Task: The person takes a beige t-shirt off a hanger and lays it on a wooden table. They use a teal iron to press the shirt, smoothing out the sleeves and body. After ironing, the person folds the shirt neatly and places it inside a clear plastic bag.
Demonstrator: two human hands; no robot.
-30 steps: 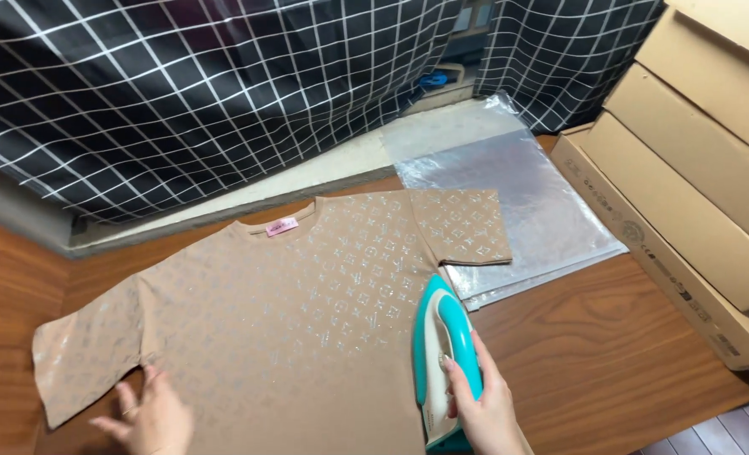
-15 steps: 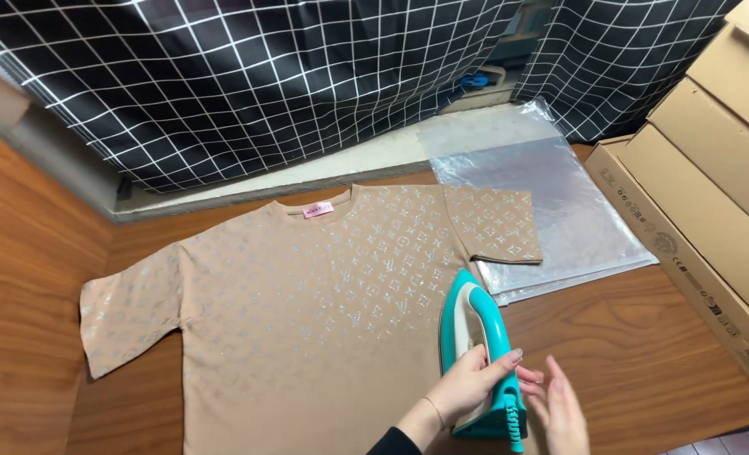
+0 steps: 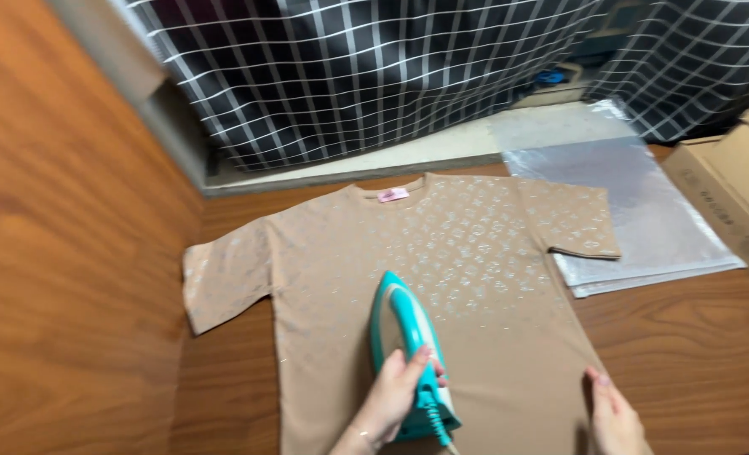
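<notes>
Tan fabric with a pale, shiny repeating pattern made up the T-shirt, which lay flat on the wooden floor across the middle of the frame, its collar and small pink label toward the top and its hem running off the bottom edge. The teal and white iron sat on the shirt in the lower centre, its long axis running nearly top to bottom, the pointed nose aimed up and slightly left toward the collar and the cord end at the bottom. The left hand was curled around the iron's handle from the lower left, fingers wrapped over it. The right hand, at the lower right, lay flat with fingers together, pressed on the shirt's right edge. A clear plastic bag lay under the right sleeve, cardboard boxes stood at the right edge, and black checked cloth hung along the top.
</notes>
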